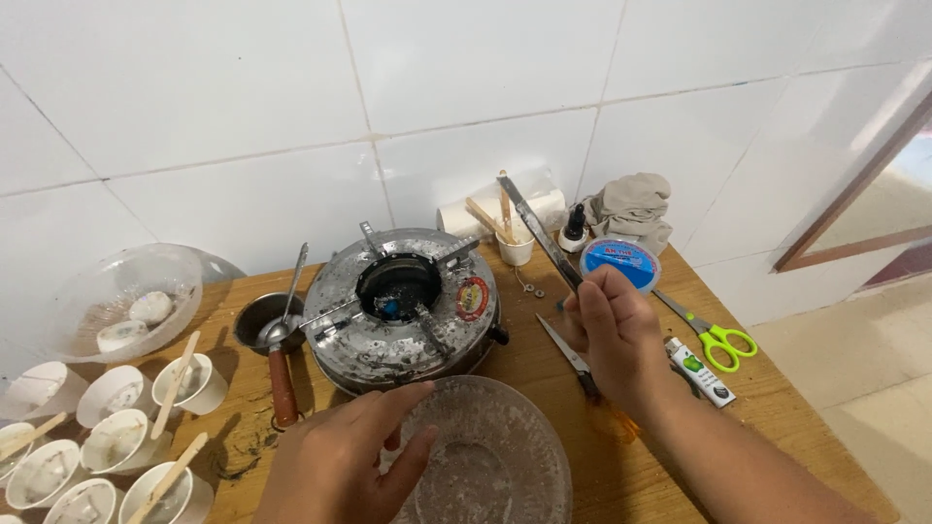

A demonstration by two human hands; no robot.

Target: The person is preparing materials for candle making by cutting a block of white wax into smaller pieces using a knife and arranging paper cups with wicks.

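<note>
the right hand (614, 335) has its fingers (590, 291) pinched around a long metal blade (540, 231), which slants up toward the tiled wall. the left hand (342, 456) lies with fingers spread on the rim of a clear glass dish (505, 466) at the desk's (544, 364) near edge. just behind it sits a round metal stove (403, 306). green-handled scissors (714, 335) lie to the right, small white cups (116, 432) stand to the left.

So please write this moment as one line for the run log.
left hand: rests on glass lid | right hand: holds metal strip tilted | stove: behind lid | scissors: on table
</note>
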